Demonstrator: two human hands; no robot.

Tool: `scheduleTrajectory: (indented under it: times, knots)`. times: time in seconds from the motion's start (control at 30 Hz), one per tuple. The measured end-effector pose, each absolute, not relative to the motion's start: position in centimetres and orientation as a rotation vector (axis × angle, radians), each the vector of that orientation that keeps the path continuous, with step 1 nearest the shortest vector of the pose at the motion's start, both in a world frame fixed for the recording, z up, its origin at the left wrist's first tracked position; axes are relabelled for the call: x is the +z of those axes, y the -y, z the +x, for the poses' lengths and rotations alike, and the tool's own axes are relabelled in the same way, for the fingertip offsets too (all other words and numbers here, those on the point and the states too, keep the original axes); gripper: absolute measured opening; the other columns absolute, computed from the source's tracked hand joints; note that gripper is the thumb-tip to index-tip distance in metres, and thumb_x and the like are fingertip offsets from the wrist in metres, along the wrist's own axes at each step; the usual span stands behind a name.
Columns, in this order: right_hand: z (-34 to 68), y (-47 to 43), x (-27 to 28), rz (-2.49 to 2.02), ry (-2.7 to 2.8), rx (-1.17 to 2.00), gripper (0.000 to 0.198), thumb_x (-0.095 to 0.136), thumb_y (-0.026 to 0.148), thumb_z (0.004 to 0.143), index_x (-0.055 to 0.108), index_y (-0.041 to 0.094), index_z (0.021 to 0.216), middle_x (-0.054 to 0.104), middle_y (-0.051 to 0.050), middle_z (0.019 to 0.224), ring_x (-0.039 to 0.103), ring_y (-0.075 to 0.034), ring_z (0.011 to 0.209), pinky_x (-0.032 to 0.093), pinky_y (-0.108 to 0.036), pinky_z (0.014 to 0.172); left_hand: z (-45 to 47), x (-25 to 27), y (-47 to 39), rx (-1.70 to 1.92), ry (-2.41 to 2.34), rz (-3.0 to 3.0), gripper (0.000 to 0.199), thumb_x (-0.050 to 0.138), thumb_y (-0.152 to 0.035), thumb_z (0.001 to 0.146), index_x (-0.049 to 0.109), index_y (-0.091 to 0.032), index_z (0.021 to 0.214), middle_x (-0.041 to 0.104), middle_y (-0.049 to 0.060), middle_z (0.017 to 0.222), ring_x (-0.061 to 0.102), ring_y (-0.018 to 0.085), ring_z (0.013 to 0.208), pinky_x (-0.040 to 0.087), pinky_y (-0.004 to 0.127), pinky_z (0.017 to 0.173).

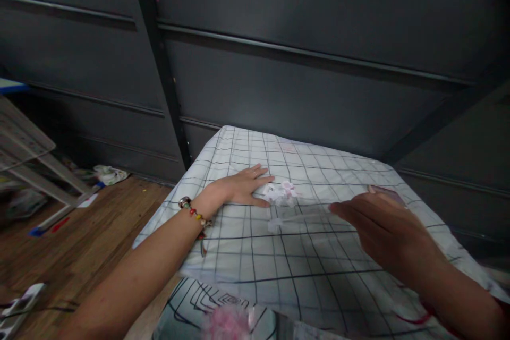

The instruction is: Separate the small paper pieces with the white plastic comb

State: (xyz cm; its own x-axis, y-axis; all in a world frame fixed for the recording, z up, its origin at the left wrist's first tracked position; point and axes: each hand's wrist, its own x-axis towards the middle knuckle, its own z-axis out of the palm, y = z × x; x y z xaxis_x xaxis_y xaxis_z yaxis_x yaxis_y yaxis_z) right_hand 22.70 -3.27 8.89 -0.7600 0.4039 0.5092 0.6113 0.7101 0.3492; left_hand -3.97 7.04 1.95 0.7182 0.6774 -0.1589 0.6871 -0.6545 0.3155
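My left hand lies flat on the white cloth with black grid lines, fingers spread. By its fingertips is a small white and pale pink frilly piece, like a fabric flower or bow. To the right, my right hand is raised over the cloth and blurred, its fingers pressed together. A sheer whitish strip runs from its fingertips to a white tuft beside the frilly piece. Behind the right hand, a flat pinkish object is partly hidden.
Dark grey panels with metal ribs rise behind the cloth-covered surface. A pink fluffy thing is at the bottom edge, close to me. On the wooden floor at left are a table leg, a power strip and crumpled plastic.
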Motion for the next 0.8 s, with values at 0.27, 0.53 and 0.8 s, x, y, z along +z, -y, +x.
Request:
scheduleTrajectory:
  times: [0.27,0.53,0.8]
  knots:
    - [22.6,4.0,9.0,-0.734,2.519,-0.675,0.026,0.041,-0.004,0.081,0.052,0.014,0.096,0.055,-0.002,0.070,0.045,-0.014,0.065,0.034,-0.030,0.057,-3.9,2.0,-7.0,0.001,-1.042,2.576,0.086,0.053,-0.064,0.081,0.022,-0.019,0.147,0.007,0.009,0.154,-0.001,0.027,0.140,0.009,0.039,0.113]
    - [25.0,3.6,8.2,-0.823,2.499,-0.866,0.030,0.037,-0.003,0.080,0.053,0.015,0.096,0.051,-0.002,0.066,0.043,-0.017,0.061,0.035,-0.034,0.058,-4.0,1.9,-7.0,-0.011,-1.015,2.614,0.084,0.049,-0.066,0.082,0.022,-0.020,0.146,0.007,0.007,0.154,-0.001,0.027,0.141,0.008,0.039,0.114]
    - [26.0,3.4,8.9,-0.874,2.408,-0.923,0.030,0.037,0.002,0.078,0.051,0.021,0.097,0.053,-0.003,0.069,0.043,-0.018,0.065,0.037,-0.032,0.058,-3.7,3.1,-6.7,-0.089,-1.016,2.599,0.083,0.048,-0.064,0.085,0.019,-0.017,0.147,0.004,0.010,0.154,-0.003,0.028,0.140,0.009,0.041,0.114]
